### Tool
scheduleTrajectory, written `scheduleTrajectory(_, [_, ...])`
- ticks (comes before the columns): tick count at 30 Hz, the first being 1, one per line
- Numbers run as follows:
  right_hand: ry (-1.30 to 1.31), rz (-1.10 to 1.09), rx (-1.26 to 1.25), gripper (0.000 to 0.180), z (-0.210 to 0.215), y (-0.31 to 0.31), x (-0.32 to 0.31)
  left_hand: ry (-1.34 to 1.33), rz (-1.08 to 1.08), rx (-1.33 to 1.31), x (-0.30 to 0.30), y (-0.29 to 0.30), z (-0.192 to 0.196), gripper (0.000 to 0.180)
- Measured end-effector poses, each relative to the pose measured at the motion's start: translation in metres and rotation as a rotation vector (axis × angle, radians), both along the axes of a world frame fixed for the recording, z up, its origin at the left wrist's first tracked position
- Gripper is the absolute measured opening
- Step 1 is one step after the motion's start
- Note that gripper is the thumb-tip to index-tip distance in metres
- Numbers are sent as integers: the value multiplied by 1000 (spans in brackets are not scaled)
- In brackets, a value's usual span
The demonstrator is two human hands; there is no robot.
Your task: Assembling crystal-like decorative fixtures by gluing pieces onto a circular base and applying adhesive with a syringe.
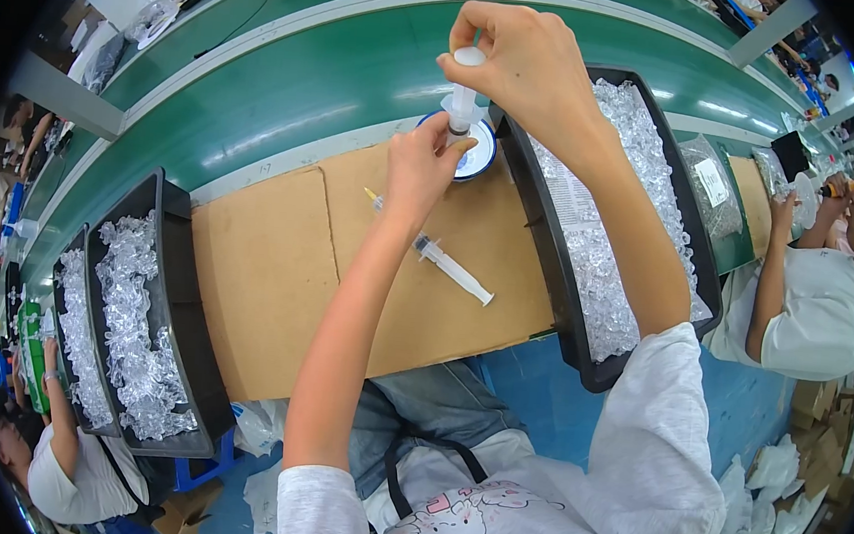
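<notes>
1. At 12 o'clock, above the cardboard-covered surface [275, 285] — the right hand [529, 59] pinches the plunger top of an upright syringe [463, 94].
2. The left hand [419, 171] grips its barrel from 6 o'clock.
3. At centre lies a second syringe [447, 264] — untouched.

A cardboard sheet [275, 285] lies on the counter [289, 106], and on it, near the middle, lies a syringe [447, 264]. Behind it sits a round dish [478, 156], under the raised hands. A tray of small parts [540, 236] stands just right of the sheet; two more trays [175, 348] stand to its left. A bag [709, 184] lies further right.
</notes>
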State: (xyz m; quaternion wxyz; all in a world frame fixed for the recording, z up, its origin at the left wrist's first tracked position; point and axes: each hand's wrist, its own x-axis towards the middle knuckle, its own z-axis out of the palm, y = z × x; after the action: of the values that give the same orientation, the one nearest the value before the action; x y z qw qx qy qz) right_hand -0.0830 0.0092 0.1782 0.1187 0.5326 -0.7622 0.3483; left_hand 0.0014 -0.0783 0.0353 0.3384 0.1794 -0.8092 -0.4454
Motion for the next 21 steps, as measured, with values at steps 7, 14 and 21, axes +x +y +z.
scheduleTrajectory(7, [-11, -19, 45, 21, 3, 1, 1, 5, -11, 24, 0, 0, -1, 26])
scheduleTrajectory(14, [-18, -29, 16, 21, 4, 2, 2, -8, -5, -3, 1, 1, 1, 26])
scheduleTrajectory(21, [14, -36, 16, 21, 5, 2, 0, -12, -7, 27, 1, 3, 3, 26])
